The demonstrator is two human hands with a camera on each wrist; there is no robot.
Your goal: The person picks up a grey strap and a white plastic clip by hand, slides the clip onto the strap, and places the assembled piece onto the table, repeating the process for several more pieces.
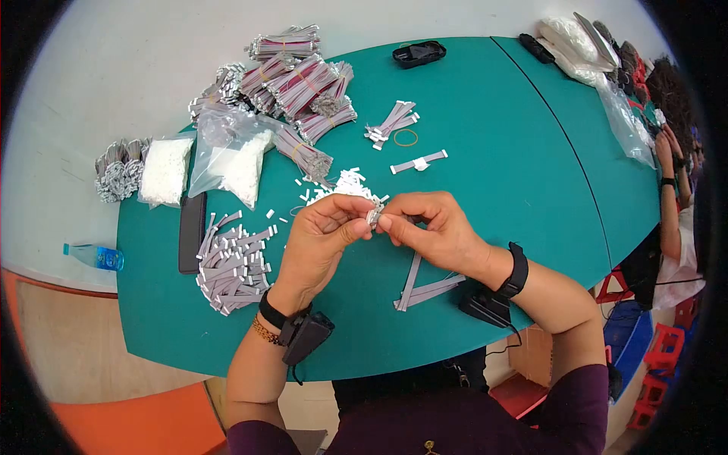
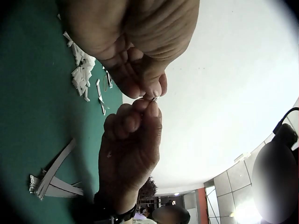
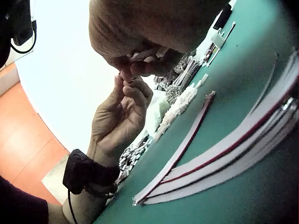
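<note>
Both hands meet over the table's middle at a small grey-and-white piece (image 1: 373,218), which looks like a folded ribbon cable end. My left hand (image 1: 318,239) pinches it between thumb and fingers. From the other side, my right hand (image 1: 444,231) pinches it too, fingertips close to the left ones. Most of the piece is hidden by the fingers in both wrist views. Just beyond the hands lies a heap of small white plastic pieces (image 1: 350,183). Loose flat ribbon cables (image 1: 432,291) lie beside the right wrist. A pile of short grey cables with white ends (image 1: 233,265) is left of the left hand.
Bundled ribbon cables (image 1: 303,87) and clear bags of white pieces (image 1: 165,171) stand at the back left of the green table (image 1: 485,152). A few short cables (image 1: 393,123), a rubber band (image 1: 406,137) and a black case (image 1: 419,53) lie farther back. Another person's arm (image 1: 669,205) is at right.
</note>
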